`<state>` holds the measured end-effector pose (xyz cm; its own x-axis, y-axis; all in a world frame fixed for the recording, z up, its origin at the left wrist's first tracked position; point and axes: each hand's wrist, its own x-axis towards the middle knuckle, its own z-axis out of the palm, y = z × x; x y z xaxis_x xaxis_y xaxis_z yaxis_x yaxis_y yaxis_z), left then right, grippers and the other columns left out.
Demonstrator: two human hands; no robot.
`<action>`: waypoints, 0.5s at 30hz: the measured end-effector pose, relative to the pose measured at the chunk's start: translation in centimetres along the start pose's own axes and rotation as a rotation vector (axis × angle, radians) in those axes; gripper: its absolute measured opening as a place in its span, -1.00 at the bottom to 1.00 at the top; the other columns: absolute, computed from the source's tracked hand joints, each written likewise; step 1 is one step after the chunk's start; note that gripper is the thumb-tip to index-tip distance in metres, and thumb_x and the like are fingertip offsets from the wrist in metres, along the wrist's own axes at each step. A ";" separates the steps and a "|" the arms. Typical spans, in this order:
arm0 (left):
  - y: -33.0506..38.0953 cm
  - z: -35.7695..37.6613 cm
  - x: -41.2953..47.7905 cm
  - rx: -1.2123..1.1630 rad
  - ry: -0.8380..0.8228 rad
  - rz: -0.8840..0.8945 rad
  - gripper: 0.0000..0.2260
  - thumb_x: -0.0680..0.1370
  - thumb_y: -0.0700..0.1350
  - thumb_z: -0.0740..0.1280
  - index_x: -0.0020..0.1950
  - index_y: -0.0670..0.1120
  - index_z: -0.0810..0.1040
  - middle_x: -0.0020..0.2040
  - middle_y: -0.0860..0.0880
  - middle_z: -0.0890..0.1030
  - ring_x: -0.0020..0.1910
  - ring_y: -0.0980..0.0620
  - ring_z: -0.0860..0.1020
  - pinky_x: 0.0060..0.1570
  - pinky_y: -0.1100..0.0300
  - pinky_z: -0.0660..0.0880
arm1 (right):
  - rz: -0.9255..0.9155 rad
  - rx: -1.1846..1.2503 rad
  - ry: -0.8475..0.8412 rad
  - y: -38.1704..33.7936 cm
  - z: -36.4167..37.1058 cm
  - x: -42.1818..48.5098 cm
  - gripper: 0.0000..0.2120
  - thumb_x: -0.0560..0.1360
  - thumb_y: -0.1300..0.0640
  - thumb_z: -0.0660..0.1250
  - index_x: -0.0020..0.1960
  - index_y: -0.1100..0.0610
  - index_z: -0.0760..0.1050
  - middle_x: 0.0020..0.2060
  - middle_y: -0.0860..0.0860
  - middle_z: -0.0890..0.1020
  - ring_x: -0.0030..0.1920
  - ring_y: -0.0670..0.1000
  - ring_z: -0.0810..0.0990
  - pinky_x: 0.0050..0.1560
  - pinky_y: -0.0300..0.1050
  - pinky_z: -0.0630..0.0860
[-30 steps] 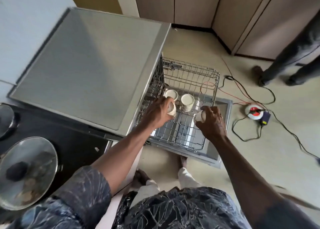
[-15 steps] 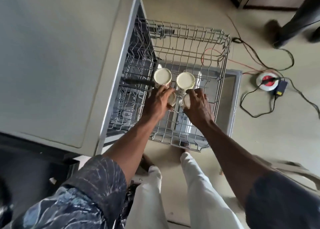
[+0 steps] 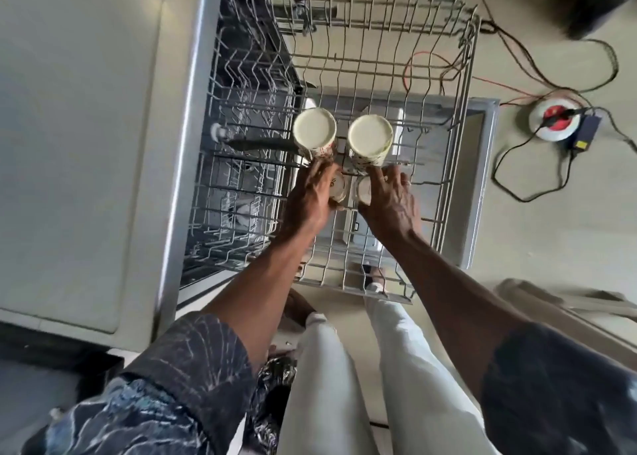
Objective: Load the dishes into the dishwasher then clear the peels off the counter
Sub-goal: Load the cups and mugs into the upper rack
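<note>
In the rack [image 3: 456, 151] — hands [image 3: 308, 199] [image 3: 389, 203] grip two cups [image 3: 337, 188] [image 3: 362, 189].

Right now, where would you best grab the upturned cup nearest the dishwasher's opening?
Probably from above: grip the upturned cup round its patterned side wall, just under the flat base. It stands mouth-down in the wire rack, so the rim is out of reach, and the left hand crowds its near side.

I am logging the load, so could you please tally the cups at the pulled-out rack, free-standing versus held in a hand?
Free-standing, upside down: 2 (left upturned cup, right upturned cup)
Held: 2 (left-hand cup in the left hand, right-hand cup in the right hand)
Total: 4 cups
</note>
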<state>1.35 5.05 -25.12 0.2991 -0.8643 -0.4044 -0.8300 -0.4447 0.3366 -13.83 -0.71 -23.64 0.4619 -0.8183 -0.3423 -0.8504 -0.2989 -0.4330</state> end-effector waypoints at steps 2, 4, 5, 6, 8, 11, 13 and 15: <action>-0.2 0.1 -0.1 0.001 -0.026 0.001 -0.25 0.57 -0.13 0.39 0.65 0.02 0.05 0.66 -0.11 -0.04 0.40 -0.07 0.47 -0.13 0.25 0.59 | 0.007 -0.007 -0.001 -0.1 0.3 0.3 -0.23 0.39 0.15 0.54 0.51 0.04 0.26 0.23 0.14 0.41 0.18 0.14 0.40 -0.12 -0.10 0.41; -0.4 0.3 0.1 -0.045 0.011 0.025 -0.21 0.47 -0.01 0.47 0.63 0.00 0.16 0.64 -0.14 0.06 0.34 -0.07 0.53 -0.16 0.32 0.55 | 0.012 -0.008 -0.002 0.0 0.6 0.6 -0.20 0.39 0.14 0.55 0.52 0.05 0.25 0.25 0.14 0.40 0.19 0.14 0.39 -0.09 -0.11 0.41; -0.7 0.5 0.2 -0.067 0.033 0.042 -0.20 0.43 0.02 0.49 0.60 -0.01 0.22 0.63 -0.15 0.13 0.32 -0.07 0.54 -0.13 0.32 0.55 | 0.014 -0.007 0.001 0.0 0.8 0.6 -0.20 0.38 0.12 0.56 0.52 0.04 0.25 0.26 0.15 0.39 0.20 0.15 0.39 -0.10 -0.11 0.41; -0.8 0.6 0.1 -0.083 0.047 0.059 -0.22 0.42 0.02 0.50 0.58 -0.03 0.27 0.60 -0.16 0.18 0.31 -0.08 0.55 -0.11 0.31 0.56 | 0.014 -0.010 0.004 0.1 0.8 0.7 -0.20 0.38 0.10 0.57 0.51 0.03 0.26 0.26 0.15 0.39 0.21 0.15 0.39 -0.11 -0.10 0.42; -1.2 0.9 0.0 -0.101 0.068 0.102 -0.27 0.43 -0.02 0.52 0.55 -0.07 0.34 0.56 -0.20 0.26 0.29 -0.11 0.56 -0.10 0.31 0.55 | 0.010 -0.021 0.008 0.1 1.1 0.7 -0.19 0.37 0.07 0.59 0.50 -0.01 0.27 0.25 0.14 0.38 0.21 0.16 0.40 -0.14 -0.08 0.45; -1.2 0.6 -0.4 -0.131 0.084 0.142 -0.33 0.43 -0.09 0.53 0.50 -0.11 0.39 0.47 -0.21 0.36 0.20 -0.13 0.59 -0.10 0.24 0.61 | 0.004 -0.013 0.010 0.0 1.2 0.5 -0.19 0.35 0.09 0.61 0.50 -0.03 0.29 0.22 0.14 0.38 0.19 0.17 0.40 -0.18 -0.09 0.42; -0.9 0.3 -0.5 -0.152 0.072 0.128 -0.34 0.44 -0.13 0.53 0.51 -0.09 0.39 0.48 -0.19 0.35 0.20 -0.11 0.58 -0.11 0.17 0.65 | 0.018 -0.006 0.011 -0.1 1.2 0.4 -0.20 0.36 0.08 0.61 0.49 -0.03 0.31 0.22 0.13 0.38 0.19 0.17 0.40 -0.18 -0.09 0.44; -0.6 0.1 -0.5 -0.146 0.062 0.104 -0.36 0.48 -0.19 0.49 0.52 -0.06 0.37 0.51 -0.18 0.30 0.24 -0.11 0.56 -0.11 0.17 0.65 | 0.027 -0.005 0.012 0.0 1.2 0.4 -0.20 0.36 0.07 0.60 0.50 -0.04 0.31 0.21 0.13 0.38 0.19 0.16 0.41 -0.16 -0.07 0.50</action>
<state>1.64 5.75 -25.22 0.2477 -0.9181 -0.3094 -0.7821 -0.3780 0.4953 -13.34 -0.40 -24.77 0.4362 -0.8316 -0.3438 -0.8636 -0.2795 -0.4196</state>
